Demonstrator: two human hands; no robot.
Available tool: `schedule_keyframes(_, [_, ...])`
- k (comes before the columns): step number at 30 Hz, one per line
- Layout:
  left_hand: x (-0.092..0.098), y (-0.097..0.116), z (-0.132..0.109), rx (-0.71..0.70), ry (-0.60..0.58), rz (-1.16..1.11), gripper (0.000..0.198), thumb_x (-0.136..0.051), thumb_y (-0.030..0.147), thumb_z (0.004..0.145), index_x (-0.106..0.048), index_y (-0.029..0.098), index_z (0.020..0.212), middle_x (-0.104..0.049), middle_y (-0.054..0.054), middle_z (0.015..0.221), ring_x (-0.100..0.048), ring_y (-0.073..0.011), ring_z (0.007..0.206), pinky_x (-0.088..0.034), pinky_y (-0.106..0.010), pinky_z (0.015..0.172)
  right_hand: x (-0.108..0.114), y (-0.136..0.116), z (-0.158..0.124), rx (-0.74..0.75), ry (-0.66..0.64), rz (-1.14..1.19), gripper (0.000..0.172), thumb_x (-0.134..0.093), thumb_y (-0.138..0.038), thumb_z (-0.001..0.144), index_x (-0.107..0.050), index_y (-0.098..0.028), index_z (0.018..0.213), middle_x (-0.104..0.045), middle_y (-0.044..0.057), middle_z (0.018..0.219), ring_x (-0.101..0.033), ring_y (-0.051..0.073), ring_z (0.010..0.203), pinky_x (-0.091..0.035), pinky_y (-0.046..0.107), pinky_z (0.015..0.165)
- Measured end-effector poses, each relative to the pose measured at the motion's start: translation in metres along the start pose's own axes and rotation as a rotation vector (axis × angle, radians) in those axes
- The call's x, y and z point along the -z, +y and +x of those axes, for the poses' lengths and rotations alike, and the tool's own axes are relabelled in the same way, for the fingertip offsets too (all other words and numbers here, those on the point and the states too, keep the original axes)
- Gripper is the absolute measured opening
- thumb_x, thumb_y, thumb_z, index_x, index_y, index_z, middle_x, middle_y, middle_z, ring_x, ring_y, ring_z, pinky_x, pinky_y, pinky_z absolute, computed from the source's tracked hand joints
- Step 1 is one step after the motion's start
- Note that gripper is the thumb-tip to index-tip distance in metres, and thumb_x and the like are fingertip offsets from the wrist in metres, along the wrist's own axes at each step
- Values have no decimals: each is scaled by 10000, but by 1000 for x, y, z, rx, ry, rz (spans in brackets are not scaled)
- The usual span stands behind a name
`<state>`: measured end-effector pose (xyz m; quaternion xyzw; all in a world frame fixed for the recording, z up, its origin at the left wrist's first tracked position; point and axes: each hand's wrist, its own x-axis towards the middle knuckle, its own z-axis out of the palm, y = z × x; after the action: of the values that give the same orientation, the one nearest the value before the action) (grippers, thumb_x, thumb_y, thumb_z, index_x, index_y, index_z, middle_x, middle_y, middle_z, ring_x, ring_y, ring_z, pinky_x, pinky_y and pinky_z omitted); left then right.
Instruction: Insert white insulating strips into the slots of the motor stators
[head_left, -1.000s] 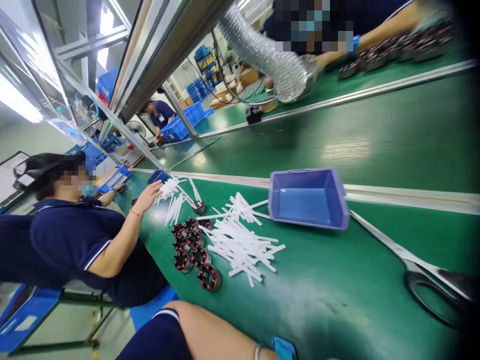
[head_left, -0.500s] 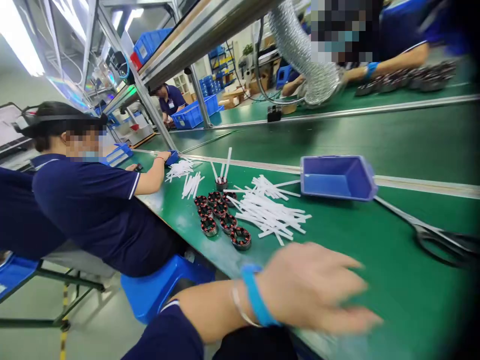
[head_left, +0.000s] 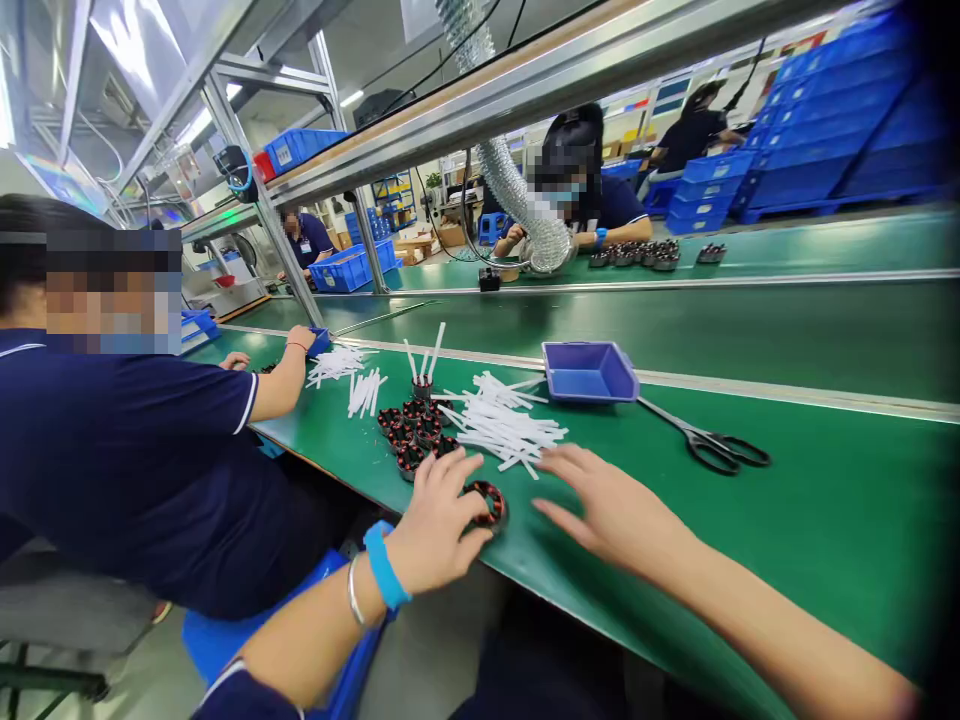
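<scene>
My left hand (head_left: pixel 439 525), with a blue wristband, curls its fingers round a round motor stator (head_left: pixel 489 503) with red windings at the near edge of the green bench (head_left: pixel 825 500). My right hand (head_left: pixel 607 505) hovers flat with fingers spread just right of it, holding nothing, close to a pile of white paper strips (head_left: pixel 502 420). Several more stators (head_left: pixel 409 425) sit in a cluster behind the one I hold. One stator further back (head_left: pixel 422 385) has white strips standing up out of it.
A purple plastic bin (head_left: pixel 589 372) and black scissors (head_left: pixel 709 442) lie at the bench's far side. A co-worker in dark blue (head_left: pixel 127 450) sits close on my left, hand by more strips (head_left: pixel 337 362). Other people work across the green conveyor (head_left: pixel 750 320).
The view swung level and to the right. My left hand came onto the bench and closed round the nearest stator; my right hand came in beside it.
</scene>
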<state>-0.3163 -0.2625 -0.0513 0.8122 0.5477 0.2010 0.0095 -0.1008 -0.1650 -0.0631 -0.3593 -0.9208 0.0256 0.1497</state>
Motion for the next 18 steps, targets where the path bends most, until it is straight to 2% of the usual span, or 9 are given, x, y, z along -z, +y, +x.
schedule_keyframes(3, [-8,12,-17,19,87,-185,132,-625,253,802,-583,178,902,-566,-136,1298,-528,-278,1167,-412,-505,975,-13,-5,86,-31,-1,-69,658,-702,-384,776,-487,-127,1342,-430,197,1436,-438,335,1284,-406,472,1035])
schedule_keyframes(4, [-13,15,-20,34,114,-231,132,-629,248,799,-578,175,896,-589,-135,1260,-554,-266,1120,-438,-477,941,-20,-4,105,-47,-16,-90,677,-704,-403,780,-468,-137,1356,-417,191,1445,-425,342,1291,-374,523,1047])
schedule_keyframes(6, [-20,16,-21,71,157,-289,135,-638,234,791,-576,168,890,-601,-141,1226,-569,-265,1080,-459,-451,903,-35,5,127,-68,-64,-117,589,-654,-422,836,-479,-166,1336,-481,148,1385,-476,311,1239,-373,560,1027])
schedule_keyframes(9, [-26,14,-15,122,201,-361,138,-647,225,782,-581,162,885,-587,-158,1219,-565,-278,1079,-453,-452,904,-51,29,137,-92,-135,-130,418,-587,-391,899,-540,-172,1253,-586,94,1228,-571,247,1098,-446,517,960])
schedule_keyframes(12, [-26,13,-3,217,266,-552,154,-679,232,757,-572,159,839,-578,-158,1161,-554,-274,1097,-437,-421,922,-55,55,139,-103,-173,-105,324,-584,-368,907,-590,-156,1152,-632,73,1110,-617,205,977,-509,446,871])
schedule_keyframes(15, [-28,18,7,456,377,-892,227,-715,255,730,-530,173,833,-586,-92,1003,-566,-204,976,-431,-352,883,-52,71,138,-88,-156,-33,295,-570,-383,915,-610,-152,1095,-653,56,1027,-633,174,880,-533,392,795])
schedule_keyframes(18, [-31,25,16,700,495,-1307,410,-760,366,698,-510,187,970,-587,-35,883,-557,-146,831,-432,-297,794,-47,76,135,-43,-68,63,302,-551,-388,919,-613,-159,1106,-652,70,1063,-630,181,898,-522,381,800])
